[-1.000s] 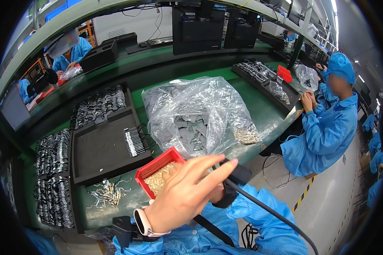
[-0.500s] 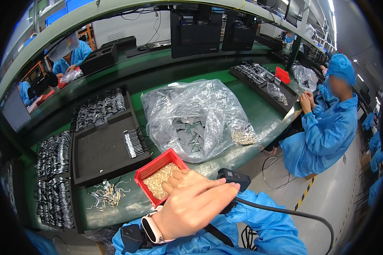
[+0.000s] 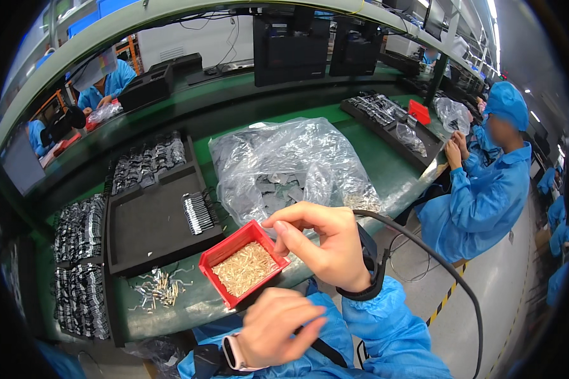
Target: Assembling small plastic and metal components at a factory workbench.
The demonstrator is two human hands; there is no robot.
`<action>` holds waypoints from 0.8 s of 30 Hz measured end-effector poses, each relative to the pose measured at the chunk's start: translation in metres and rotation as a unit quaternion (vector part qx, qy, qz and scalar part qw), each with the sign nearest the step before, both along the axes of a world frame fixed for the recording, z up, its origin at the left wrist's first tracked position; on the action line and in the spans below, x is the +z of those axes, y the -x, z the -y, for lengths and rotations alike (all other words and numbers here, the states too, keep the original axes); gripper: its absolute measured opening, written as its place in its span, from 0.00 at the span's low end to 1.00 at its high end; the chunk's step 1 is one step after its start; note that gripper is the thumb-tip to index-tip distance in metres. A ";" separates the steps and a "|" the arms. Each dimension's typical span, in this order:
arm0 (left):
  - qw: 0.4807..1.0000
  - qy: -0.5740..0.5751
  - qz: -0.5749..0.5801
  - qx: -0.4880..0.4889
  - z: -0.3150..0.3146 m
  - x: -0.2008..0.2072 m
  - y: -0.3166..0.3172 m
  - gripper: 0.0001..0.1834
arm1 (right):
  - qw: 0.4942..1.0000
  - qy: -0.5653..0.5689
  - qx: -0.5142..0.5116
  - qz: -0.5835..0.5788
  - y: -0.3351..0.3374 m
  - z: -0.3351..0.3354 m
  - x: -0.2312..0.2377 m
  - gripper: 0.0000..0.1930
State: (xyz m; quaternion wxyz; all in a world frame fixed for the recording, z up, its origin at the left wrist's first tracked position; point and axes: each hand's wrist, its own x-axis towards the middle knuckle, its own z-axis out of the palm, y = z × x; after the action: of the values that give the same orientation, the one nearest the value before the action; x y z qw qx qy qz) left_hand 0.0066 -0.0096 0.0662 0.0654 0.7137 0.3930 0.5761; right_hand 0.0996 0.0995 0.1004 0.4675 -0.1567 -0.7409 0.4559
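My right hand, with a black strap at its wrist, hovers beside the right rim of a red bin. Its thumb and index finger come together, and whatever they hold, if anything, is too small to make out. Small pale-gold metal pins fill the bin. Below the bin, close to my body, is my left hand, wearing a light-banded watch. Motion smears its fingers, so I cannot tell how they are closed.
A clear plastic bag of dark grey pieces lies behind the bin. At left, a black tray holds rows of metal parts; loose metal pieces lie before it. A cable trails from my right wrist. A co-worker sits at right.
My hands, overlapped at the bin before, have come apart. The right has lifted out from under the left into plain view; the left has drawn down toward my body.
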 end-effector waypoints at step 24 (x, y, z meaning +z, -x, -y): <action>0.847 0.348 0.268 -0.301 -0.015 -0.070 0.011 0.34 | 0.735 0.040 0.669 -0.100 -0.002 0.029 -0.005 0.04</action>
State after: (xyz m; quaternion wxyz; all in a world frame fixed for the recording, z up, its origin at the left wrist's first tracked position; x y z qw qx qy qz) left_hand -0.0040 0.0052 -0.0041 0.5822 0.5455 0.3012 0.5222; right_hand 0.1020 0.0701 0.0954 0.1065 0.4073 -0.5849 0.6933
